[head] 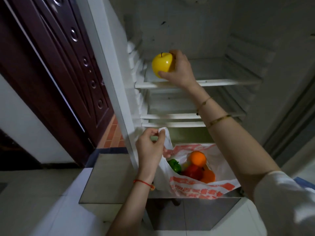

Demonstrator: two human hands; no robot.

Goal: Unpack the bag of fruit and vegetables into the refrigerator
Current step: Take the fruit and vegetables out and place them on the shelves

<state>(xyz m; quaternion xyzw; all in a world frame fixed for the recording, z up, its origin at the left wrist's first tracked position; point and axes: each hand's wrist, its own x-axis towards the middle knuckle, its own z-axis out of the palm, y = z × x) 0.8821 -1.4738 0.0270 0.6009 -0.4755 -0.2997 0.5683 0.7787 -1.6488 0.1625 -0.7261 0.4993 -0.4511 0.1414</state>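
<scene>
My right hand grips a shiny yellow apple at the left end of the top glass shelf inside the open refrigerator. My left hand pinches the handle of a white plastic bag with red print, holding it open in front of the fridge's lower part. Inside the bag lie an orange, a green pepper, a red fruit or pepper and another orange piece.
A second glass shelf sits below the top one, both bare apart from the apple. A dark wooden door stands to the left. The fridge's door edge is at the right. Pale floor tiles lie below.
</scene>
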